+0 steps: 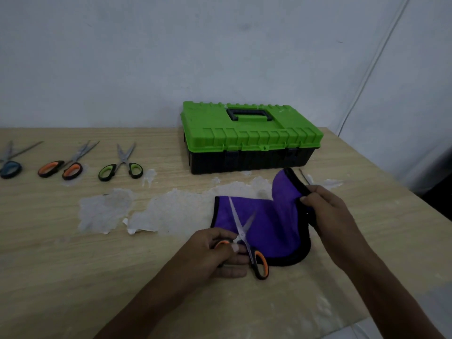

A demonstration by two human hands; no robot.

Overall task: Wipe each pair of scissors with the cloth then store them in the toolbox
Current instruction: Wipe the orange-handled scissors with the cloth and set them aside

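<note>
Dim, flat, bluish light leaves only a soft shadow along the near side of the toolbox (pixel 252 135). The whole frame is soft, and the blue-handled scissors (pixel 11 167) at far left smear.

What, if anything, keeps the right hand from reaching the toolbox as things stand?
Likely yes. The closed toolbox sits just beyond the right hand; only the lifted purple cloth, pinched in that hand, lies between, so it would have to drop or carry it.

Nothing can be read here. The green toolbox (pixel 252 135), the handles of the scissors (pixel 260 265) lying on the purple cloth (pixel 274 216), and the desk (pixel 73 253) show no lettering, brand, number or sign sharp enough to make out.
</note>
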